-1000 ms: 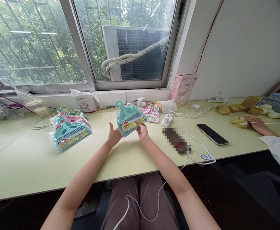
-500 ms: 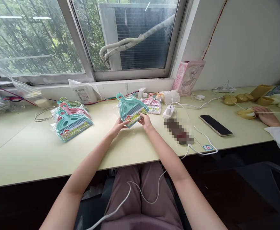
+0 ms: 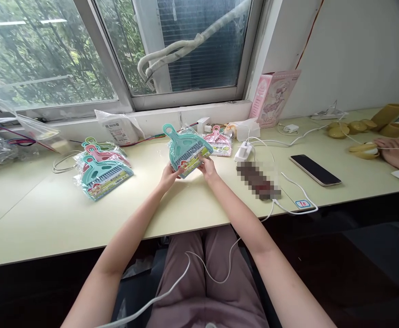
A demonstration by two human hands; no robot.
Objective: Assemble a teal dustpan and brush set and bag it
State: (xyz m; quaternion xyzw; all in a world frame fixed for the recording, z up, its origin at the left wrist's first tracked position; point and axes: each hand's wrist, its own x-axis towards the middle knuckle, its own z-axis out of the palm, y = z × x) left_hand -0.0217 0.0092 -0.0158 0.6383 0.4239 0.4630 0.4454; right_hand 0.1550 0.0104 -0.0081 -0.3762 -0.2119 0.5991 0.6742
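Between my two hands is a teal dustpan and brush set [image 3: 185,148] in a clear wrapper, its handle tilted up and away from me. My left hand [image 3: 170,177] grips its lower left corner, and my right hand [image 3: 207,168] grips the right lower edge. Fingers behind the set are hidden. To the left lies an overlapping row of wrapped sets: a teal dustpan set [image 3: 105,176] in front, a pink dustpan set [image 3: 97,153] behind it, then a green one [image 3: 90,142]. Behind my right hand rests a pink dustpan set [image 3: 217,142].
A phone [image 3: 315,170], a white charger [image 3: 243,151] with cables and a blurred-out item [image 3: 258,180] lie right of me. A pink box [image 3: 273,99] stands by the wall. At far right, another person's hand [image 3: 396,152] touches a yellow piece [image 3: 363,150]. The table's front edge runs below my forearms.
The view has shifted slightly. The dustpan set in my hands is tipped a little more upright, with both hands still on it. The other person's hand stays by the yellow piece.
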